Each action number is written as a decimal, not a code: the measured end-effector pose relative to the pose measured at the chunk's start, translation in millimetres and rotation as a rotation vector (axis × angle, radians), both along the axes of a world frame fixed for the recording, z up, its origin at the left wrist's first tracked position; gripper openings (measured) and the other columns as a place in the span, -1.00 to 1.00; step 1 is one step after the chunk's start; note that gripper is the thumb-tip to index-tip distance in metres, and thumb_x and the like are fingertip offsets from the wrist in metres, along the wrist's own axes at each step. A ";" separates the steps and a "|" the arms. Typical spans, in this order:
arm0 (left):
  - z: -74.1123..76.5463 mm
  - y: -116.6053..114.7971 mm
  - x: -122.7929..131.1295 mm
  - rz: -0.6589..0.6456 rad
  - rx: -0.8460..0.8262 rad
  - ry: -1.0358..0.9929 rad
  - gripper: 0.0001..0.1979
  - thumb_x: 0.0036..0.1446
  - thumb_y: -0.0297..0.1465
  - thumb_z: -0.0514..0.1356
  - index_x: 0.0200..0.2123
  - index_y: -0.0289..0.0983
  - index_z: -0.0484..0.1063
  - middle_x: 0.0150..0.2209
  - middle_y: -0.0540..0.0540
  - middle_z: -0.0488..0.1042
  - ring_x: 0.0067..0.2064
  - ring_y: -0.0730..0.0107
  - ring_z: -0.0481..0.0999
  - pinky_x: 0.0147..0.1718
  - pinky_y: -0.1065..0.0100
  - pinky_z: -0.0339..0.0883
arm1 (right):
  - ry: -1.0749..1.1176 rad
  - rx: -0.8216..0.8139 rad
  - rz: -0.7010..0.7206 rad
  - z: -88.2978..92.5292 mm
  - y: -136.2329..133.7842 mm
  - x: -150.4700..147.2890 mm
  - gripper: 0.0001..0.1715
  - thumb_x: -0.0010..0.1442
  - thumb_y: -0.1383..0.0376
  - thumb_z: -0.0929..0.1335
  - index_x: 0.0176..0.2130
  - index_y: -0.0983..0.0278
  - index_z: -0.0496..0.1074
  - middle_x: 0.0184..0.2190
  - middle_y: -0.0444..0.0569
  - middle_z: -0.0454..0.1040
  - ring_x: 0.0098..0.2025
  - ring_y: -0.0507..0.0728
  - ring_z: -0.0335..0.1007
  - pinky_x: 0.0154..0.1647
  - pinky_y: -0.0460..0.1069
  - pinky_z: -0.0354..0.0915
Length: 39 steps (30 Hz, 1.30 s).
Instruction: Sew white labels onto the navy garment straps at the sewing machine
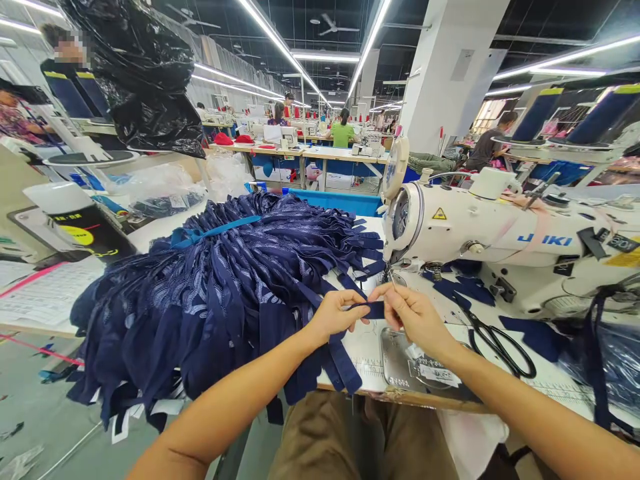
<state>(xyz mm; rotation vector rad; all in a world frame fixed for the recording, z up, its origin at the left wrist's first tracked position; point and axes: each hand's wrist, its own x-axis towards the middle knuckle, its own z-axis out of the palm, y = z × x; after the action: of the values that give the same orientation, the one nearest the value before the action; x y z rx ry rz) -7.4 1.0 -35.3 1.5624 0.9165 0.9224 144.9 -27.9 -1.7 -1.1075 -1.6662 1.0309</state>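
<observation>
A seated worker in brown trousers (313,440) pinches a narrow strip of navy-blue cloth (377,311) between both bare hands, just in front of the needle area of a white industrial sewing machine (450,220) lettered in blue. The left hand (341,312) is closed on the strip's left part, thumb against fingers; the right hand (407,310) grips it just beside, fingertips bent down over the cloth (whether the strip joins a larger piece, one cannot tell).

Left of the hands, a broad heap of navy-blue garments with pale patterned bands (225,287) spills over the edge of the white worktable (367,343), a bright blue fabric strip (215,231) lying across its top. A shiny metal plate (393,357) bearing paper labels sits below the right hand, and black-handled metal scissors (500,347) lie to its right, near dark navy cloth scraps (535,337). Beyond, a co-worker in a lime-green top (343,135) sits at another table under long white ceiling lights (370,40).
</observation>
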 end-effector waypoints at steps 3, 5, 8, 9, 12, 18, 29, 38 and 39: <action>1.9 -4.8 -0.2 0.133 0.258 0.129 -0.89 -0.08 -0.43 0.11 -0.55 -0.33 0.39 -0.60 0.02 0.40 -0.62 0.58 0.30 -0.63 0.53 0.13 | 0.372 -0.275 -0.024 -2.6 -19.1 -19.2 -0.57 0.06 0.00 0.23 -0.58 0.26 0.12 -0.70 -0.26 0.16 -0.77 -0.14 -0.17 -0.72 -0.14 -0.12; 4.2 -2.2 -3.6 0.263 0.382 0.188 -0.89 -0.08 -0.46 0.09 -0.58 -0.32 0.38 -0.62 0.04 0.38 -0.59 0.57 0.31 -0.59 0.53 0.12 | 0.521 -0.433 -0.021 -5.5 -41.5 -26.7 -0.52 0.03 -0.04 0.23 -0.62 0.26 0.10 -0.73 -0.27 0.12 -0.78 -0.14 -0.20 -0.72 -0.14 -0.15; 8.8 11.3 -12.6 0.486 0.344 0.119 -0.88 -0.10 -0.47 0.10 -0.62 -0.31 0.32 -0.67 0.07 0.35 -0.60 0.56 0.33 -0.57 0.53 0.13 | 0.439 -0.688 0.244 -6.4 -80.8 -26.5 -0.46 0.02 -0.11 0.19 -0.68 0.23 0.09 -0.80 -0.26 0.01 -0.79 -0.09 -0.19 -0.75 -0.12 -0.20; 10.4 16.5 -15.4 0.542 0.285 0.050 -0.90 -0.11 -0.46 0.11 -0.62 -0.31 0.30 -0.69 0.08 0.34 -0.61 0.55 0.34 -0.58 0.53 0.14 | 0.360 -0.689 0.339 -5.1 -91.0 -23.0 -0.45 0.02 -0.12 0.17 -0.69 0.22 0.06 -0.80 -0.24 0.01 -0.78 -0.06 -0.17 -0.75 -0.10 -0.21; 13.8 25.6 -19.4 0.589 0.107 -0.203 -0.90 -0.12 -0.40 0.14 -0.55 -0.30 0.29 -0.71 0.09 0.34 -0.60 0.52 0.38 -0.56 0.53 0.19 | -0.058 -0.625 0.463 1.1 -97.8 0.4 -0.50 0.09 -0.01 0.15 -0.69 0.22 0.11 -0.73 -0.16 0.13 -0.69 -0.02 -0.05 -0.68 -0.08 -0.10; 15.8 12.4 -10.5 0.379 -0.086 -0.337 -0.86 -0.15 -0.37 0.18 -0.53 -0.34 0.31 -0.64 0.00 0.44 -0.63 0.53 0.38 -0.57 0.50 0.22 | -1.219 0.150 -0.313 -9.8 -24.6 104.5 -0.68 0.16 0.23 0.12 -0.54 0.24 0.26 -0.57 0.00 0.39 -0.53 0.14 0.32 -0.56 -0.04 0.05; 15.1 8.0 -11.5 0.353 -0.098 -0.359 -0.90 -0.11 -0.42 0.12 -0.57 -0.34 0.32 -0.68 0.00 0.43 -0.63 0.52 0.39 -0.54 0.50 0.25 | -1.265 0.667 -0.143 -37.0 -2.7 106.0 -0.69 0.20 0.31 0.13 -0.14 0.30 0.34 -0.19 0.06 0.45 -0.17 0.18 0.36 -0.11 0.11 0.18; 18.3 4.2 -11.2 0.325 -0.121 -0.363 -0.91 -0.09 -0.44 0.10 -0.58 -0.33 0.31 -0.70 0.03 0.41 -0.63 0.53 0.40 -0.52 0.51 0.23 | -1.132 0.577 -0.168 -55.3 19.4 91.7 -0.61 0.19 0.27 0.10 -0.16 0.36 0.38 -0.20 0.15 0.46 -0.16 0.26 0.37 -0.05 0.24 0.16; 18.5 3.9 -11.3 0.322 -0.118 -0.363 -0.91 -0.09 -0.44 0.11 -0.57 -0.33 0.31 -0.70 0.03 0.41 -0.63 0.53 0.40 -0.52 0.51 0.23 | -1.079 0.551 -0.144 -53.3 18.6 82.8 -0.59 0.18 0.26 0.11 -0.10 0.38 0.35 -0.14 0.16 0.43 -0.12 0.26 0.34 -0.04 0.22 0.17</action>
<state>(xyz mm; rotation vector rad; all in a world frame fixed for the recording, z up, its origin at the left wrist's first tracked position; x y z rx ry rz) -18.7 4.9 -16.8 1.1146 0.9529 1.3050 227.6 -9.3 -55.0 -1.4512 -2.4114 -0.2521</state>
